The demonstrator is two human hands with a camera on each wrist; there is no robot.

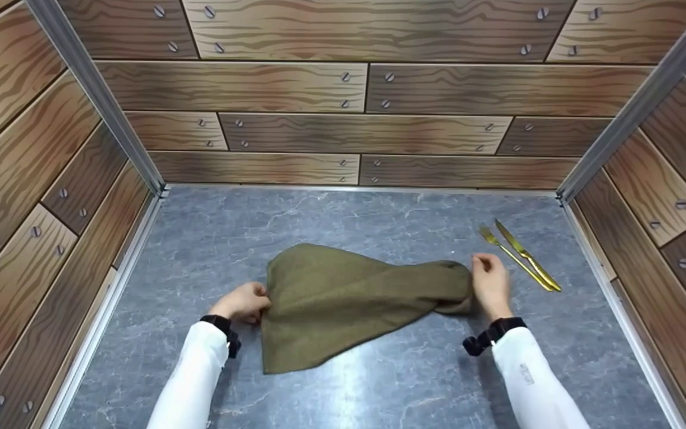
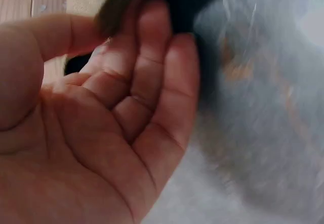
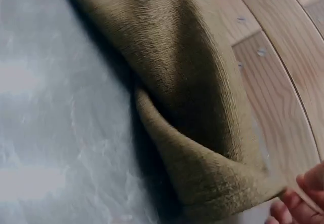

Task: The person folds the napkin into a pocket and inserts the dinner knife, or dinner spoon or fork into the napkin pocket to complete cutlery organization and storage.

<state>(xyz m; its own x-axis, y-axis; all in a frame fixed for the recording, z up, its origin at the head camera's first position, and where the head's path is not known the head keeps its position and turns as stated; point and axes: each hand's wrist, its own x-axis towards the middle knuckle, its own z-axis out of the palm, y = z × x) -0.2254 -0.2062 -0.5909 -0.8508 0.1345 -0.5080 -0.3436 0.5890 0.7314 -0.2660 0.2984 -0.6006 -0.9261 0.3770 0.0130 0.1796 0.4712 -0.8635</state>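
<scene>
An olive-green cloth napkin (image 1: 343,301) stretches between my two hands over the grey surface, wide at the left and bunched into folds at the right. My left hand (image 1: 244,302) pinches its left edge; in the left wrist view the thumb and forefinger hold a bit of the cloth (image 2: 115,11) while the other fingers curl loosely. With my right hand (image 1: 490,285) I pinch the right end. The right wrist view shows the fingertips (image 3: 293,198) at a corner of the napkin (image 3: 202,173), which folds over on itself there.
A gold fork (image 1: 515,256) and a gold knife (image 1: 527,255) lie side by side, just right of my right hand. Wood-patterned walls (image 1: 295,132) enclose the grey marbled surface (image 1: 200,238) at the back and both sides, with metal strips along the edges.
</scene>
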